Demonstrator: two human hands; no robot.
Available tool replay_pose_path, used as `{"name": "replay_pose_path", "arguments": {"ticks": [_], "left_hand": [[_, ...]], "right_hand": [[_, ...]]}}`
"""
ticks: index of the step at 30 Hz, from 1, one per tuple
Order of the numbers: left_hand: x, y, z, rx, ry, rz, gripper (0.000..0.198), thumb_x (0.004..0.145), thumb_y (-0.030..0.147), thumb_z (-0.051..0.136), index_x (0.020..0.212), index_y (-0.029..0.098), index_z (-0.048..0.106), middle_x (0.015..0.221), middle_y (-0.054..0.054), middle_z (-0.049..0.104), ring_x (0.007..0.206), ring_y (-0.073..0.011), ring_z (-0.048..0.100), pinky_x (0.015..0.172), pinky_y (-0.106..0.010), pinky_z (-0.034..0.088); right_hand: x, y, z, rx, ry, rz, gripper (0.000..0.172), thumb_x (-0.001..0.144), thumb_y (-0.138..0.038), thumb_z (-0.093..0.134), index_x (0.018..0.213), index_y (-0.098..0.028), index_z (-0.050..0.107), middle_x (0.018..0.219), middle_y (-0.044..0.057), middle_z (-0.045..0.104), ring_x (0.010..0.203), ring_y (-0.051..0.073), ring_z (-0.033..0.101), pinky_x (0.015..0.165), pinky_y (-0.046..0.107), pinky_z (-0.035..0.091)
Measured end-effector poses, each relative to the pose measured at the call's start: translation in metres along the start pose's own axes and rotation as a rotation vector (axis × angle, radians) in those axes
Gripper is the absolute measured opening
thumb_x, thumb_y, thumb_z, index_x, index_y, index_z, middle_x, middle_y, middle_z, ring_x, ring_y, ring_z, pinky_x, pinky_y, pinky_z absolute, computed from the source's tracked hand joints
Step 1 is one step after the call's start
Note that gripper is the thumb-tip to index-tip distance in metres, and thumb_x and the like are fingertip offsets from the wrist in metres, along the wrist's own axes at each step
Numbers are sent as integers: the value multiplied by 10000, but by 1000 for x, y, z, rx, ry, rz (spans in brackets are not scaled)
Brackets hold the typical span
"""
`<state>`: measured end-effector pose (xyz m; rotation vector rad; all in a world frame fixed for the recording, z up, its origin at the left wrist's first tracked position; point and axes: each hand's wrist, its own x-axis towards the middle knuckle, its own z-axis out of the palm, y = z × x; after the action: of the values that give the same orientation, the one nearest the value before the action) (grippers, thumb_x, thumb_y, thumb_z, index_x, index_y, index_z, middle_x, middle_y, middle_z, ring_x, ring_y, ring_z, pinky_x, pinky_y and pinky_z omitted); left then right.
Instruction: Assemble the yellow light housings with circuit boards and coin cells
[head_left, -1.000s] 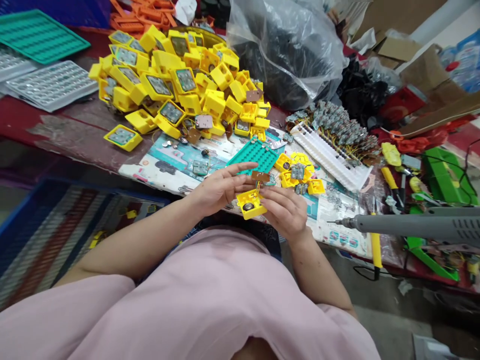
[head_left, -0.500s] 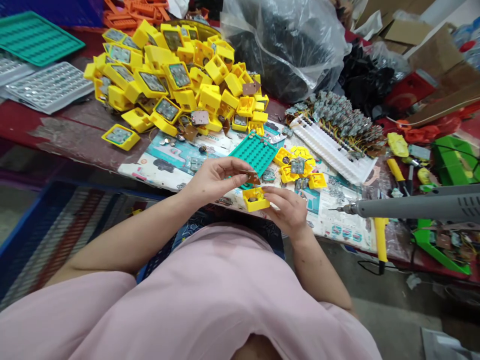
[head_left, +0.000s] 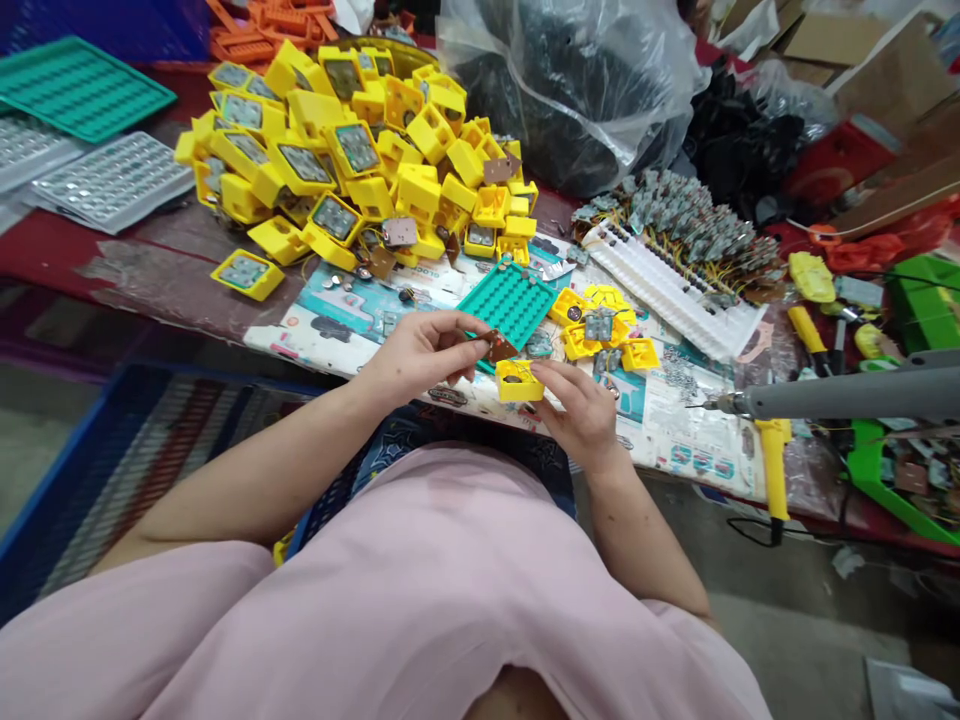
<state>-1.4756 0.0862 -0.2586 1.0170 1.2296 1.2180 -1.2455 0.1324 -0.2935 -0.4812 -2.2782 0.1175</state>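
Observation:
Between the thumb and fingers of my left hand point(head_left: 427, 352) is a small brown circuit board point(head_left: 500, 346), tilted. My right hand point(head_left: 579, 408) grips a small yellow plastic housing point(head_left: 519, 382) by its right side, open face up, with a round dark part inside. The board is just above and left of the housing; whether wires join them is too small to tell. Behind both hands lies a green ridged tray point(head_left: 511, 302). A cluster of yellow housings point(head_left: 639, 354) with grey parts among them sits to the right of it.
A big heap of yellow housings point(head_left: 360, 150) covers the back left. A white rack point(head_left: 675, 290) with wired boards stands at the right. The grey electric screwdriver point(head_left: 840, 400) juts in from the right, near a yellow-handled tool point(head_left: 774, 465). Behind is a plastic bag point(head_left: 570, 90).
The yellow housing has moved slightly up and right with my right hand. My left hand has drawn the board a little to the left, away from the housing's opening.

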Motion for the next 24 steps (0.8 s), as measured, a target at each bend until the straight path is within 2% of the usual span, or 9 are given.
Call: {"name": "replay_pose_path", "arguments": {"ticks": [4,8,13,18,21,24], "left_hand": [[0,4,0,-163,-40,-122,397,675,407,825,911,135,659,683,-41,740,467,-124,622,390,-183,376],[1,7,1,-249,-74,-221,420,694,471,803,884,127,653,726,-73,741,535,-159,678,388,-178,382],[1,0,1,-150,-112,-116,494,651,491,858,906,159,594,599,25,625,599,-178,702,416,-176,438],[-1,-1,0,-28,-147,-62,535,683,406,845,1074,159,576,612,50,607,547,-98,592,506,-186,485],[-1,0,1,24,-128,-38,508,679,349,837,1086,137,619,603,68,552,520,-58,492,494,-164,396],[-1,-1,2,57,-108,-38,520,669,343,837,1104,128,650,590,68,515,505,-63,442,481,-192,318]], "right_hand": [[-1,0,-1,10,-6,45,483,891,-130,633,1343,-278,553,1095,70,721,993,162,717,829,270,610],[-3,-1,0,54,12,91,523,889,-102,614,1362,-320,558,1123,63,698,987,160,703,833,282,605],[-5,-1,-1,24,4,69,490,901,-103,608,1334,-329,575,1198,76,678,940,142,699,806,269,606],[-6,0,-2,-10,10,61,465,887,-98,631,1305,-300,602,1165,84,694,974,152,698,835,270,596],[-7,1,-3,-20,6,66,474,895,-110,624,1322,-315,600,1168,71,707,979,148,704,834,258,587],[-8,0,-3,-7,-7,65,487,895,-123,631,1335,-330,592,1177,67,712,1003,152,708,842,258,586]]}}
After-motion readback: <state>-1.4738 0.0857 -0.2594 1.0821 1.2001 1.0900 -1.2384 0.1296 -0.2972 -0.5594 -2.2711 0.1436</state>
